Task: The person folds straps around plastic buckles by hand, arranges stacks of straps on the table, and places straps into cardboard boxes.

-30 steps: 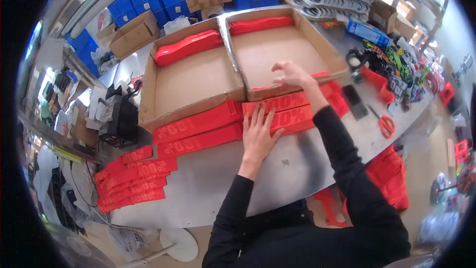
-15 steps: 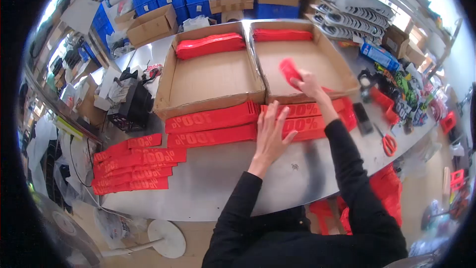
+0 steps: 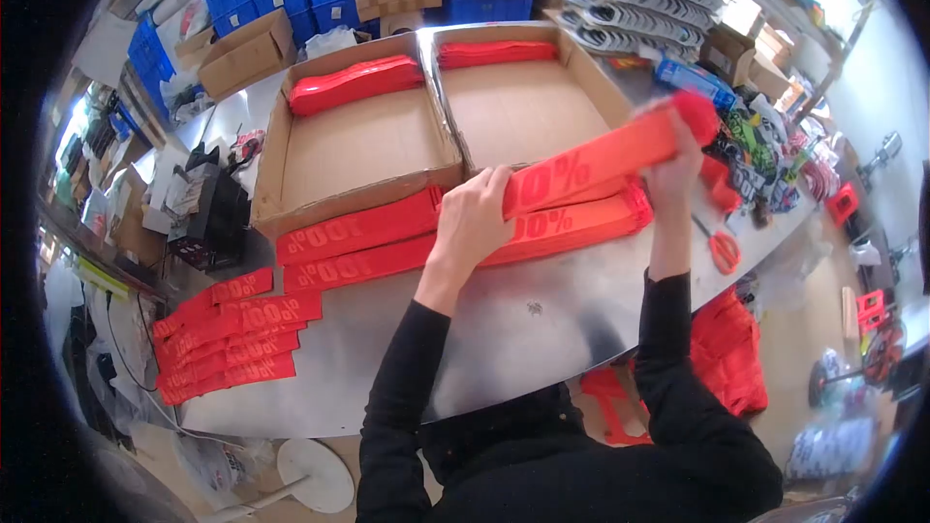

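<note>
A red strap point(image 3: 605, 163) printed "100%" is stretched at a slant between my hands, above the front of the right carton. My left hand point(image 3: 472, 223) is closed around its left end. At the other end my right hand point(image 3: 676, 165) grips it, and a blurred red part point(image 3: 696, 116) sticks up beyond the fingers. Beneath lies a pile of similar red straps point(image 3: 572, 228), partly covered by the held one. To the left, two more rows of printed straps point(image 3: 363, 266) lie along the carton's front.
Two shallow cartons point(image 3: 448, 177) hold folded red straps point(image 3: 358, 84) along their far sides. Fanned red straps point(image 3: 232, 324) lie at the table's left, near a black box point(image 3: 208, 218). Orange-handled scissors point(image 3: 724, 252) and a heap of patterned straps point(image 3: 765, 140) are at the right.
My right hand has moved right and the red strap is now drawn out between both hands. My left hand, earlier spread on the piles, has closed on its left end. The view has shifted.
</note>
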`<state>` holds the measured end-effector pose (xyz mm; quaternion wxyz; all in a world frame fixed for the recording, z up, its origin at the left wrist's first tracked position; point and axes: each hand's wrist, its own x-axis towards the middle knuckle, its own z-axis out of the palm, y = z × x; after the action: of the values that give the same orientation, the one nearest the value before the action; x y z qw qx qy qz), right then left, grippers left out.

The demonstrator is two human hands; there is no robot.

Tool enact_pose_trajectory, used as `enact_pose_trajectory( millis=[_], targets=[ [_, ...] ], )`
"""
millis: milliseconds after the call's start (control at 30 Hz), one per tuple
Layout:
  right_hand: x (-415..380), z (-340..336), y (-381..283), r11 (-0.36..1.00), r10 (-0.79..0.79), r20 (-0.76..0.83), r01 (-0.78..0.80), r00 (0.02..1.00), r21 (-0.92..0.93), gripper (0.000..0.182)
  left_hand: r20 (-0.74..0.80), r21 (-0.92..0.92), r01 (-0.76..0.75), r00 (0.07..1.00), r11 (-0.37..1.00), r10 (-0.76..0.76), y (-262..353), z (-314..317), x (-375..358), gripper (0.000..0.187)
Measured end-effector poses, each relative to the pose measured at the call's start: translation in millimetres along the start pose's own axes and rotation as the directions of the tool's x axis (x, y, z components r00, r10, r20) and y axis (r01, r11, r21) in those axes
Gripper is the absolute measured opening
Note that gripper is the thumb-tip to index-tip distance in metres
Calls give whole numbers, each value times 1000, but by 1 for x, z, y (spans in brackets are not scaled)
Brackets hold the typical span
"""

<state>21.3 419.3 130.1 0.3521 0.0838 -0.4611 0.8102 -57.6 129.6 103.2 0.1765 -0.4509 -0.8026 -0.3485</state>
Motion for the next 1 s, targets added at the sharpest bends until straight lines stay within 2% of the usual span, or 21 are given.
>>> enact_pose_trajectory(
  millis=[33,67,133,167,233,267,333,367,400,467,500,533,633,700,733,767,833,867,933,967,1000],
  targets=[
    [-1,-17,8,1000,-1,2,1,1000,-3,37,79,54,50,995,997,-55,-10,6,-7,43],
    [-3,-35,21,971,28,-85,-47,996,-234,36,152,111,99,982,989,-115,-18,12,-11,43],
    [-12,-70,47,753,21,-270,-193,963,-629,34,122,108,80,988,991,-93,-36,32,-16,43],
    [-23,-85,55,749,25,-273,-199,962,-632,34,98,106,58,993,993,-69,-44,43,-19,44],
    [-30,-103,63,386,90,-300,-310,950,-869,34,52,108,32,998,994,-38,-49,47,-15,44],
    [-30,-102,61,383,87,-294,-304,952,-872,34,106,186,54,992,981,-75,-48,47,-15,48],
    [-37,-100,62,108,-108,-115,-103,988,-989,33,217,340,81,962,937,-162,-46,48,-23,55],
    [-40,-98,63,-48,-178,-1,-10,984,-999,32,217,338,85,962,937,-165,-41,46,-29,55],
    [-42,-97,60,-49,-169,6,-2,986,-999,32,119,378,122,977,918,-179,-35,44,-38,56],
    [-39,-80,57,-237,-235,174,117,956,-964,30,-96,468,223,975,855,-202,-32,31,-60,58],
    [-34,-67,59,-326,-256,261,171,931,-930,30,-110,481,246,969,841,-221,-36,22,-71,58],
    [-29,-49,66,-309,-242,273,193,931,-931,30,-137,443,310,951,841,-278,-42,12,-85,59],
    [-22,26,90,-23,-47,407,406,912,-914,29,-198,357,443,896,822,-397,-61,-6,-118,61],
    [-8,83,125,140,1,522,516,853,-845,30,-250,404,586,809,702,-532,-85,-10,-129,66],
    [3,104,149,159,78,560,544,825,-824,28,-276,428,645,760,633,-589,-96,-12,-135,68],
    [17,124,175,181,150,596,571,789,-801,27,-288,438,647,758,624,-585,-103,-12,-140,68],
    [47,158,232,181,300,631,607,715,-774,36,-200,460,655,735,600,-648,-108,-2,-148,74],
    [64,172,260,200,287,641,610,712,-767,36,-156,473,657,718,587,-679,-109,1,-149,78],
    [98,197,316,37,498,613,691,613,-722,48,-152,525,654,702,545,-695,-107,4,-144,78],
    [115,207,340,53,482,626,693,613,-719,48,-135,561,648,686,515,-715,-106,4,-142,78],
    [133,214,363,-33,556,579,712,596,-701,60,-152,571,648,687,504,-711,-107,4,-139,78]
  ],
)
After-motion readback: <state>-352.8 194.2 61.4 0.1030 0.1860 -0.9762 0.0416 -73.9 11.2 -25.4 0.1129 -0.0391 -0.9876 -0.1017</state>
